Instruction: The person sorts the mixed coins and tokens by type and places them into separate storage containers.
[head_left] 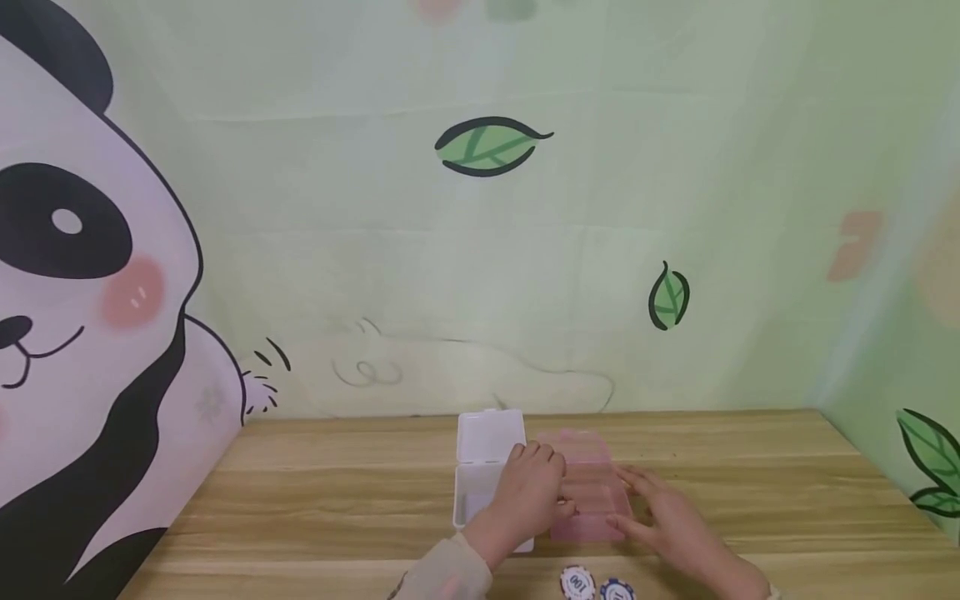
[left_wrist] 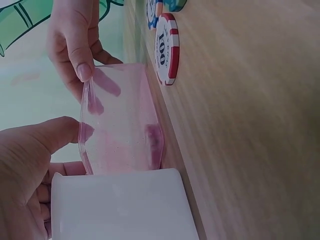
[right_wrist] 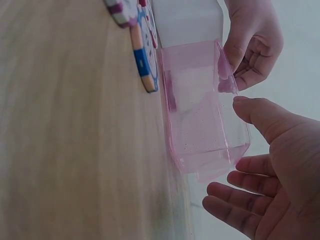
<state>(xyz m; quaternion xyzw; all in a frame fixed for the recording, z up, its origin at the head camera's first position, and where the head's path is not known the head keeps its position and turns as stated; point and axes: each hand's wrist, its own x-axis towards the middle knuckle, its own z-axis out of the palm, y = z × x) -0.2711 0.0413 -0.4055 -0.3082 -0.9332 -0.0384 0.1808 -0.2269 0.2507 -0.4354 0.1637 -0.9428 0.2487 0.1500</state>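
Note:
A translucent pink plastic box stands with its lid raised at the back. At its left side is my left hand, fingers curled, thumb and fingertip at the pink rim; part of the fingers shows through the wall. My right hand is at the box's right side, its thumb against the rim and its other fingers loosely extended and spread beside the end wall. Next to the pink box on the left, a white plastic box also has its lid up, and my left hand and wrist cover part of it.
Poker chips lie on the wooden table in front of the pink box: a red-and-white one and a blue-edged one, with another in the left wrist view. A printed cloth backdrop rises behind the table.

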